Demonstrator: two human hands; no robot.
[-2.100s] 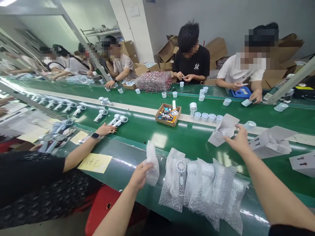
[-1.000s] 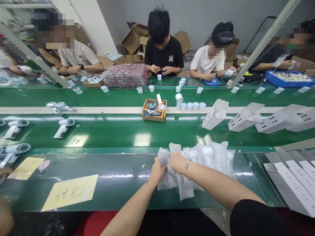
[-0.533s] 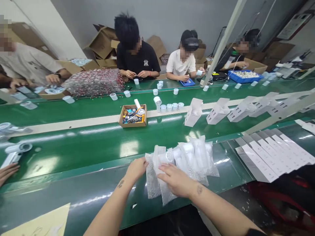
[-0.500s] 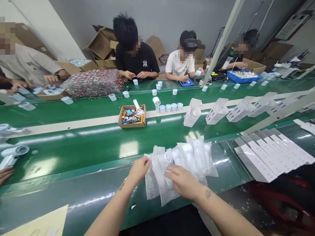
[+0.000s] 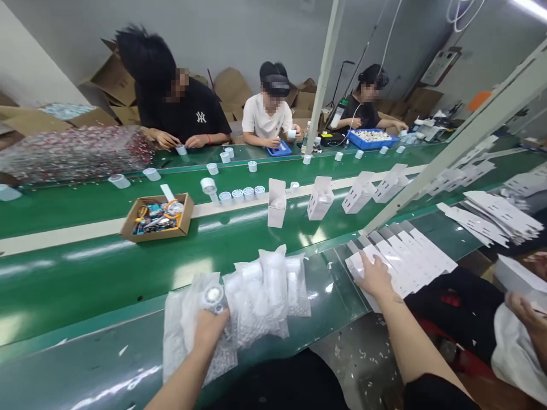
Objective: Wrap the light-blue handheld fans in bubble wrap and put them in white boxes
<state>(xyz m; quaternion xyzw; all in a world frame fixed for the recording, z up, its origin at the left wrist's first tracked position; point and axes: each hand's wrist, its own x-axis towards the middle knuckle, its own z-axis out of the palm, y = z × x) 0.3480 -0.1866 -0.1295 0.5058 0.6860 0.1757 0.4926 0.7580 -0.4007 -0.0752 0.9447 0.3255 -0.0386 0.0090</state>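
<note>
My left hand (image 5: 209,330) is closed around a white device with a round, patterned head (image 5: 213,294), low on the near bench. Bubble-wrap bags lie around and under it; I cannot tell whether the device is inside one. More bubble-wrapped white items (image 5: 262,290) lie in a row just to its right. Farther right, my right hand (image 5: 376,276) rests on the left end of a fanned row of flat white boxes (image 5: 410,253). Its fingers are stretched out and apart, touching the nearest box.
Open white boxes (image 5: 320,199) stand upright on the green belt (image 5: 239,225). A cardboard box of tools (image 5: 158,219) is at left, with white round parts (image 5: 237,195) beyond. A slanting post (image 5: 448,154) crosses at right. Co-workers sit opposite; another person's hand (image 5: 523,310) is at right.
The view has swung right. My right hand has left the bubble-wrapped items for the flat white boxes. My left hand has closed on the round-headed device.
</note>
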